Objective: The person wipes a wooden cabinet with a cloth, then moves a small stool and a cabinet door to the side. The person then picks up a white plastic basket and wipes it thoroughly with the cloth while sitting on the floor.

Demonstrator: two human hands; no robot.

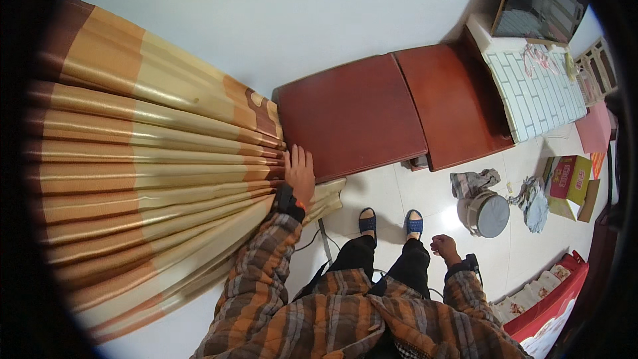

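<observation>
- Curtain [146, 159], striped tan and brown, hangs gathered in folds against the white wall [279, 13], left of the red-brown wooden cabinet [352, 116].
- Left hand [300, 176] presses flat on the curtain's edge beside the cabinet, fingers straight and close together.
- Right hand [444, 247] hangs well away from the cabinet, fingers curled into a loose fist, holding nothing.
- Glossy white floor tiles [385, 193] below the cabinet carry a round metal pot [488, 214] and crumpled rags [473, 181].
</observation>
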